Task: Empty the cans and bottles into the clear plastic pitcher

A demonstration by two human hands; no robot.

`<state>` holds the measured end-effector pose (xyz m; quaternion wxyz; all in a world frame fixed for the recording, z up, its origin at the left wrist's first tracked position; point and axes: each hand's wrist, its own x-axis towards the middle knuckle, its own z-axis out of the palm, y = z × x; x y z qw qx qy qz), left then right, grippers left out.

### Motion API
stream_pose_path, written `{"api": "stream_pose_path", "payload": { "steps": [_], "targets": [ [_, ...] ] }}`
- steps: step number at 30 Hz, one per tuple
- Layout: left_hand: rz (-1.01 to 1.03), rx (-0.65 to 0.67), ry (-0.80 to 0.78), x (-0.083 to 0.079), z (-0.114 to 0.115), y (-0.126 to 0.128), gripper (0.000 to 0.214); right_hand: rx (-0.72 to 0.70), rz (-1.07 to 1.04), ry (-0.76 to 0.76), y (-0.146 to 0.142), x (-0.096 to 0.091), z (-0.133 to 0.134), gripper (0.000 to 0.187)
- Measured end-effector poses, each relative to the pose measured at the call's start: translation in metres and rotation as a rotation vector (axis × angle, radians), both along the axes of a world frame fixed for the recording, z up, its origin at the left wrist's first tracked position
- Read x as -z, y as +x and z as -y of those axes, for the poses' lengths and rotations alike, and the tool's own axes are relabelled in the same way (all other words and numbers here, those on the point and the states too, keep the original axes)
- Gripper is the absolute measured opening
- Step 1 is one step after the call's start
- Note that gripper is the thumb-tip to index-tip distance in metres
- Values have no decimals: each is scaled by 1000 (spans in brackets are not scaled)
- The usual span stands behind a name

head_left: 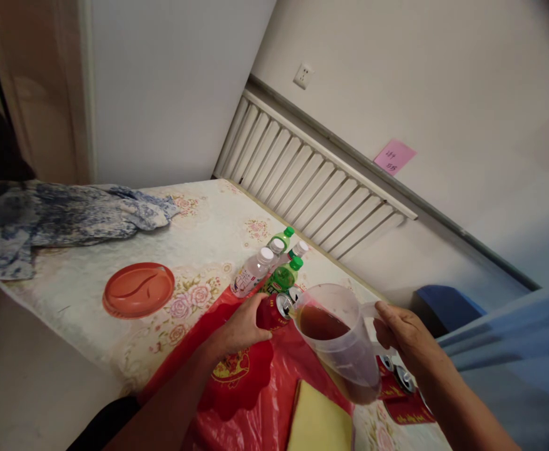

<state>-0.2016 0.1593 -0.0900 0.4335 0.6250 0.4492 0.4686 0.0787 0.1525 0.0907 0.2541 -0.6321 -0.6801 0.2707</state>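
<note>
My left hand (241, 327) is closed round a red drink can (274, 311), fingers on its near side. My right hand (399, 329) grips the handle of a translucent plastic pitcher (344, 357) with brown liquid inside. The pitcher is tilted to the left, its spout right by the can's opened top. Whether liquid is passing into the can I cannot tell. Behind the can stand several bottles, among them a clear bottle with a white cap (253, 272) and a green bottle (283, 275). Under my left hand lies a red scalloped mat (250, 391) on red plastic sheeting.
Several opened red cans (408, 404) stand beneath my right forearm. A yellow pad (321, 419) lies at the near edge. An orange divided plate (138, 289) and a blue-white cloth (91, 216) rest on the left. A radiator (312, 172) borders the flowered tablecloth (208, 216).
</note>
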Motion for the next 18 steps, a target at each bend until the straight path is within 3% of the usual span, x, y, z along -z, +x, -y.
{"api": "stream_pose_path", "payload": {
  "steps": [18],
  "targets": [
    [1, 3, 6, 1, -1, 2, 67, 2, 5, 2, -6, -3, 4, 63]
  ]
}}
